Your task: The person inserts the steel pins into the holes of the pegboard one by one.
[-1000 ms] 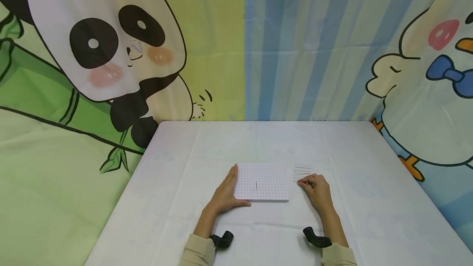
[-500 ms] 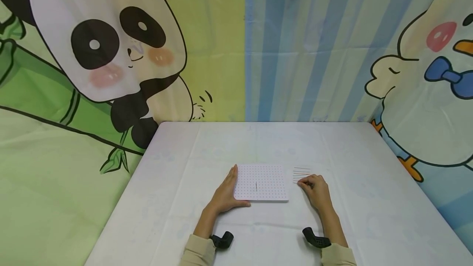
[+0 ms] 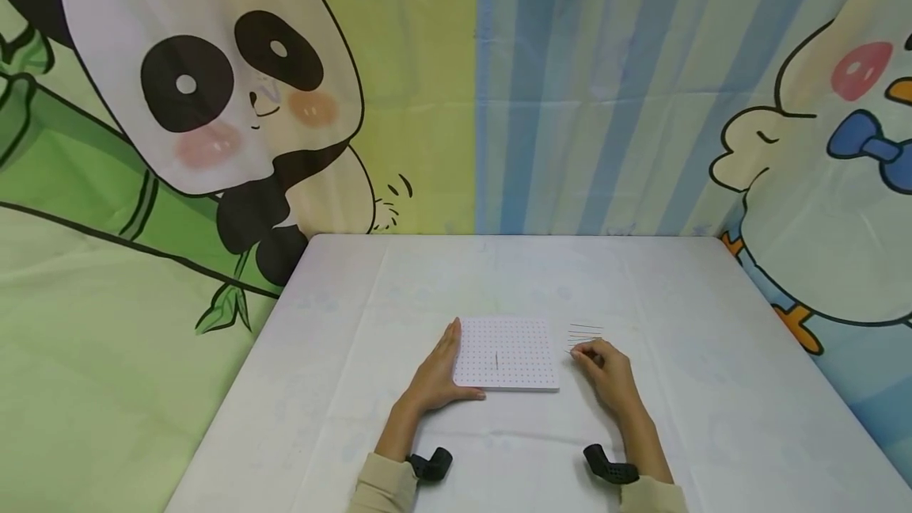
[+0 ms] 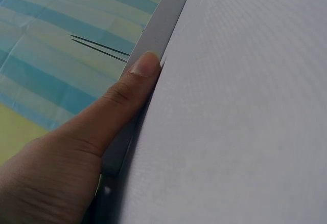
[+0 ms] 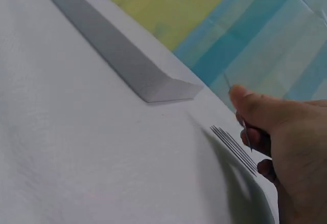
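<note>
A white board (image 3: 504,343) with rows of small holes lies on the table. One thin metal pin (image 3: 496,361) stands in it, left of centre. My left hand (image 3: 435,374) rests at the board's near left corner, fingers straight along the left side. Its thumb (image 4: 125,91) presses on the near edge in the left wrist view. To the right of the board, my right hand (image 3: 609,370) pinches another thin metal pin (image 5: 247,134) between thumb and fingers, just above the table. Several more pins (image 5: 234,150) lie side by side below that hand.
White cloth covers the table (image 3: 399,283). Behind it hangs a printed curtain (image 3: 399,85) with a panda and a white bird. Each wrist wears a black camera mount; the right mount (image 3: 609,467) sits close over the cloth.
My right hand, low by the row of pins, has pulled slightly back and lifted with one pin between its fingertips. The left hand and the board have stayed in place.
</note>
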Tool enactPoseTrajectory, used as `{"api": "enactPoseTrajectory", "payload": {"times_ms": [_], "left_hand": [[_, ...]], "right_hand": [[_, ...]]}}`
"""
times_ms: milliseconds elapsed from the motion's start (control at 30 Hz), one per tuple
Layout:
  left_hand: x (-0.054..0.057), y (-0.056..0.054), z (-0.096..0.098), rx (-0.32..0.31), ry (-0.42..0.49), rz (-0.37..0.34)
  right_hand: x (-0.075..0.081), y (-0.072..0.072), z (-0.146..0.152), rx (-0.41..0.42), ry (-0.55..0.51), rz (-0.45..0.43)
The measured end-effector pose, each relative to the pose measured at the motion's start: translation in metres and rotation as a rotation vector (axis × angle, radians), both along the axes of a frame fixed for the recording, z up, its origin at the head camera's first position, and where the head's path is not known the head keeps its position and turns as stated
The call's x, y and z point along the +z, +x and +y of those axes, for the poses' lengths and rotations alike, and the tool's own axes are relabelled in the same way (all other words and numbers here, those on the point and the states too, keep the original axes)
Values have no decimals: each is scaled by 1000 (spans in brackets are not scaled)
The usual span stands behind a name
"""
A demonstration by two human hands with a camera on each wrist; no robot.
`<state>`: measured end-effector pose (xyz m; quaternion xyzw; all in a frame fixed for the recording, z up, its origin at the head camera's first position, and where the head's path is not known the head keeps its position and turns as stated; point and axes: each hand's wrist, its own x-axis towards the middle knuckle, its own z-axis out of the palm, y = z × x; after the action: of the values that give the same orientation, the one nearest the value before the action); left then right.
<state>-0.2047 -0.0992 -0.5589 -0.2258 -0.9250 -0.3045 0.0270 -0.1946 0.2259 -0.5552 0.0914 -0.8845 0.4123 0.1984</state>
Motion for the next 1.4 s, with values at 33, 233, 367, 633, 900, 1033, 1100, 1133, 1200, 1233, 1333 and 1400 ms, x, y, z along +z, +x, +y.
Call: {"api": "enactPoseTrajectory", "payload": {"times_ms": [33, 233, 367, 633, 900, 1033, 1100, 1133, 1200, 1233, 1333, 1400], "left_hand": [[0, 0, 0, -1, 1, -1], [1, -1, 0, -5, 5, -1], [0, -2, 0, 1, -4, -5], [0, -2, -1, -8, 4, 3], [-1, -1, -2, -16, 7, 18], [-2, -2, -1, -17, 7, 11], [-1, -1, -1, -18, 5, 5], [-2, -1, -1, -18, 2, 4], [-1, -1, -1, -17, 0, 3], [-1, -1, -1, -17, -1, 3], [-1, -2, -1, -16, -1, 4], [-1, -1, -1, -17, 3, 2]], "right_hand": [[2, 0, -3, 7, -16, 1], [15, 1, -29, 44, -137, -63], [16, -1, -48, 80, -183, -86], [18, -11, -82, 181, -285, 50], [31, -9, -112, 284, -229, 194], [30, -10, -115, 329, -196, 232], [19, -16, -114, 334, -183, 248], [14, -19, -113, 339, -183, 252], [8, -22, -112, 335, -168, 251], [7, -22, -112, 335, -158, 254], [7, -21, -112, 338, -135, 259], [7, -21, -112, 336, -120, 257]]}}
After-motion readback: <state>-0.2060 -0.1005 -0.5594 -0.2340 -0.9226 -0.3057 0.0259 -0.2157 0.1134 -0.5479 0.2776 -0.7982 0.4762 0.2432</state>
